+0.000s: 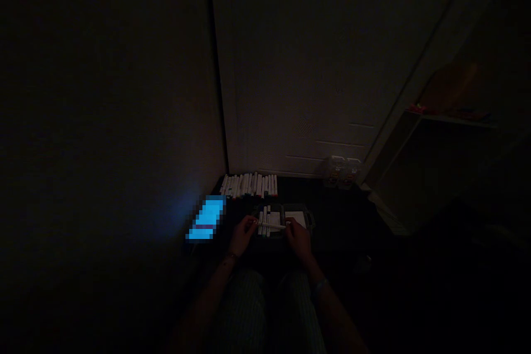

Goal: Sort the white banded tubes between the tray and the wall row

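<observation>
Between my hands a white marker is held level, crosswise above an open clear case. My left hand is closed on its left end. With fingers closed, my right hand grips its right end. Under it, in the left part of the case, a few white markers lie side by side, upright in the view. White paper-like inserts show in both halves of the case. The scene is very dark, so the fingertips and any print are hard to make out.
A row of several white markers lies along the back left of the dark table. A glowing blurred screen stands at the left. Two clear packages are at the back right, against the wall.
</observation>
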